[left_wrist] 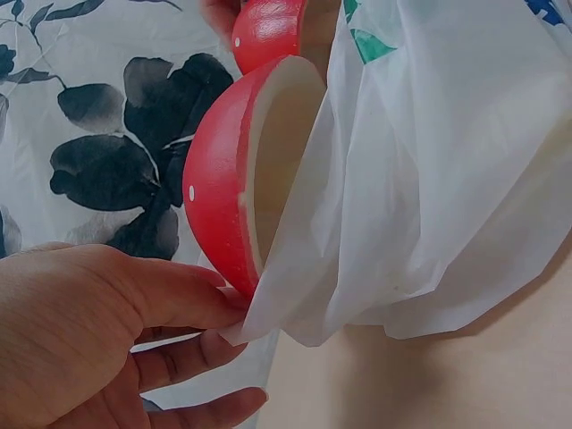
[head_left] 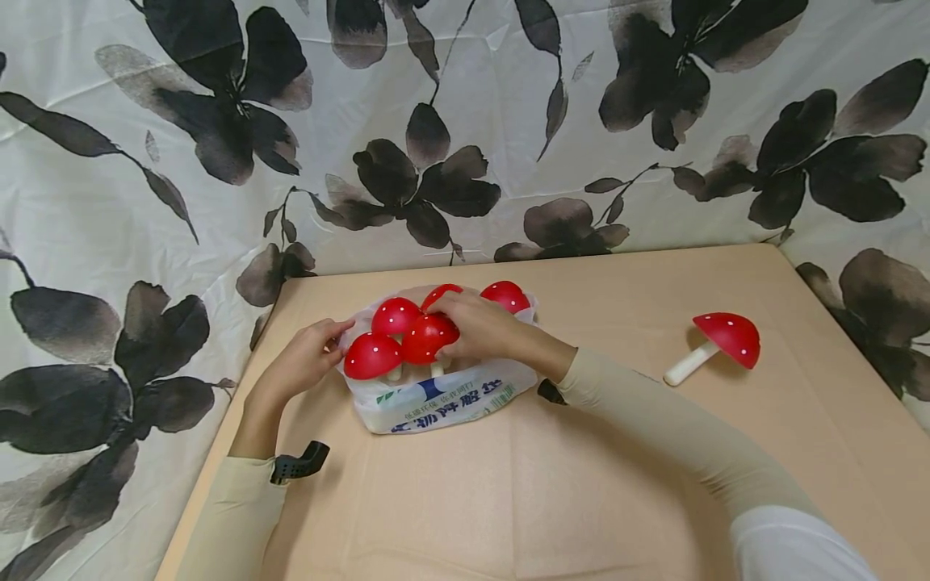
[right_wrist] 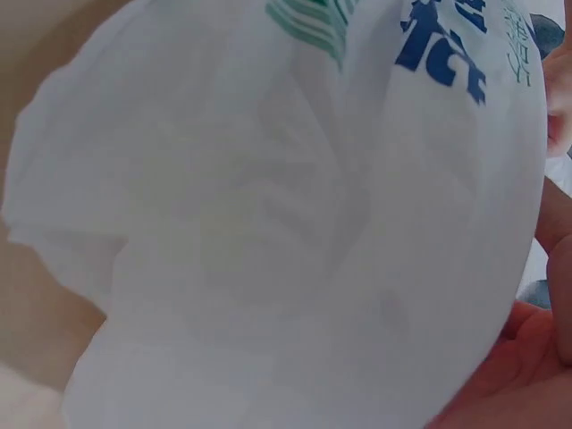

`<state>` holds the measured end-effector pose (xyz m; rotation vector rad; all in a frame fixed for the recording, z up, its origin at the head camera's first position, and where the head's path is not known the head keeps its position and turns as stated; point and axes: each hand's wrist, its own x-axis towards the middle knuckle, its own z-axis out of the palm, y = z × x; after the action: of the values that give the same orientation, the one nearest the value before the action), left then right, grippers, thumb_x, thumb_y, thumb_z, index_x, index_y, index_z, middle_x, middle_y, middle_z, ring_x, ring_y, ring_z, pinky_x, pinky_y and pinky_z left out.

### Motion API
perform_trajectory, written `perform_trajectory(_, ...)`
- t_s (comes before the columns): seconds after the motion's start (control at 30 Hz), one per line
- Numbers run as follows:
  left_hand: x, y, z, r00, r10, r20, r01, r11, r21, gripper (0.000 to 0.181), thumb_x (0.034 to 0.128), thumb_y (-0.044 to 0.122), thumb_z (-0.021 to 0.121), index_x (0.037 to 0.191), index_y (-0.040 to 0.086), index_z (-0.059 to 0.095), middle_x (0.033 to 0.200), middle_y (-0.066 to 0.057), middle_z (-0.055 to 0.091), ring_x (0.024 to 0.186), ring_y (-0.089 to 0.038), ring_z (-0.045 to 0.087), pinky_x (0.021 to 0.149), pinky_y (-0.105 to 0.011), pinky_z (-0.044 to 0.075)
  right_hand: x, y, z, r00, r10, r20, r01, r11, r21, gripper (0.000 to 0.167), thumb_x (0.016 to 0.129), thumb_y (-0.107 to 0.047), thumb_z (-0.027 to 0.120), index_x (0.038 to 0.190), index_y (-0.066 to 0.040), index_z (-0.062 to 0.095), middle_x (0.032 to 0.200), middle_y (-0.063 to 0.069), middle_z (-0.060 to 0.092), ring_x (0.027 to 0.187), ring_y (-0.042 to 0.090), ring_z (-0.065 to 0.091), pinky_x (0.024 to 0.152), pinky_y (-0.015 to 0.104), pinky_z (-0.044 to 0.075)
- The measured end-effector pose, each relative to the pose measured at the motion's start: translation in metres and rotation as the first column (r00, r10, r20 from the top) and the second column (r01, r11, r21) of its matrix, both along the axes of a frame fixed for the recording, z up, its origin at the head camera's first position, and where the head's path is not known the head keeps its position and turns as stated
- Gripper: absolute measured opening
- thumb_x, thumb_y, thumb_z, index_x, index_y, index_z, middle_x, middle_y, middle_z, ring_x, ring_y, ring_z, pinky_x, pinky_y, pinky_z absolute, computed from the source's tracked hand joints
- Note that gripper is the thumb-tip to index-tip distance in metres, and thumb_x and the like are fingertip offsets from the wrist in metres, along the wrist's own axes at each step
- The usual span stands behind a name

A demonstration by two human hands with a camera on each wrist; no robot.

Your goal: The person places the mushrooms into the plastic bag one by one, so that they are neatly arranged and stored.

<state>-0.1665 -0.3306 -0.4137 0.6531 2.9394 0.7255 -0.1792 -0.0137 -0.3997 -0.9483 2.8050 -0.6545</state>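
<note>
Several red toy mushrooms with white dots and pale stems, among them a front-left one (head_left: 373, 356), sit in a white plastic bag (head_left: 443, 403) with blue and green print. At the bag's left edge, my left hand (head_left: 308, 355) pinches the plastic between thumb and finger. The left wrist view shows this left hand (left_wrist: 134, 331) beside a mushroom's hollow-looking cap (left_wrist: 223, 179). From the right, my right hand (head_left: 483, 327) reaches over the bag and grips a mushroom (head_left: 429, 339) by its cap. In the right wrist view the bag (right_wrist: 250, 223) hides most of that hand.
Another red mushroom (head_left: 730, 339) lies on its side on the tan table (head_left: 581, 500), right of the bag. A white cloth with dark flowers (head_left: 545, 48) hangs behind the table and along its sides.
</note>
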Motion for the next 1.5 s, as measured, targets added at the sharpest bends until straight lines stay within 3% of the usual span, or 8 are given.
perform_trajectory(0.27, 0.000, 0.001, 0.004, 0.999, 0.008, 0.038, -0.008, 1.000, -0.017, 0.048, 0.0897, -0.006, 0.065, 0.137, -0.009, 0.057, 0.091, -0.010, 0.060, 0.084, -0.024, 0.056, 0.074, -0.033, 0.054, 0.001, 0.006, -0.002, 1.000, 0.008, 0.004, -0.008, 0.999, -0.039, 0.071, 0.080, -0.030, 0.087, 0.144, -0.018, 0.058, 0.128, 0.003, 0.052, 0.121, 0.018, 0.048, 0.088, 0.034, 0.057)
perform_trajectory(0.77, 0.000, -0.001, 0.005, 0.998, 0.012, 0.056, -0.010, 1.000, -0.028, 0.048, 0.0898, -0.005, 0.065, 0.137, -0.008, 0.058, 0.098, -0.014, 0.064, 0.089, -0.028, 0.059, 0.078, -0.039, 0.057, -0.002, 0.023, -0.002, 0.998, 0.056, 0.020, -0.054, 0.995, -0.081, 0.067, 0.081, -0.022, 0.086, 0.142, -0.014, 0.060, 0.131, 0.008, 0.055, 0.119, 0.020, 0.057, 0.092, 0.037, 0.057)
perform_trajectory(1.13, 0.000, 0.000, 0.007, 0.999, 0.019, 0.050, -0.018, 1.000, -0.023, 0.046, 0.0902, -0.005, 0.065, 0.136, -0.009, 0.058, 0.096, -0.013, 0.063, 0.089, -0.028, 0.059, 0.081, -0.044, 0.057, -0.002, 0.041, 0.003, 0.994, 0.104, -0.031, -0.107, 0.988, -0.111, 0.063, 0.084, -0.017, 0.084, 0.142, -0.016, 0.061, 0.133, 0.006, 0.062, 0.126, 0.020, 0.053, 0.091, 0.035, 0.057)
perform_trajectory(1.27, 0.000, -0.001, 0.006, 0.999, 0.016, 0.050, -0.015, 1.000, -0.021, 0.046, 0.0903, -0.005, 0.065, 0.136, -0.009, 0.058, 0.094, -0.012, 0.062, 0.087, -0.027, 0.058, 0.081, -0.043, 0.057, 0.001, 0.049, 0.007, 0.996, 0.091, 0.007, -0.089, 0.985, -0.145, 0.059, 0.085, -0.017, 0.083, 0.141, -0.018, 0.063, 0.131, 0.006, 0.063, 0.125, 0.023, 0.053, 0.088, 0.035, 0.058)
perform_trajectory(1.5, -0.001, -0.001, 0.005, 0.999, 0.009, 0.043, -0.008, 1.000, -0.013, 0.046, 0.0904, -0.005, 0.065, 0.136, -0.009, 0.058, 0.093, -0.012, 0.062, 0.086, -0.026, 0.057, 0.080, -0.042, 0.056, 0.008, 0.069, 0.015, 0.999, 0.024, 0.036, -0.017, 0.982, -0.187, 0.048, 0.089, -0.014, 0.078, 0.135, -0.014, 0.066, 0.118, 0.008, 0.064, 0.106, 0.028, 0.065, 0.087, 0.038, 0.058)
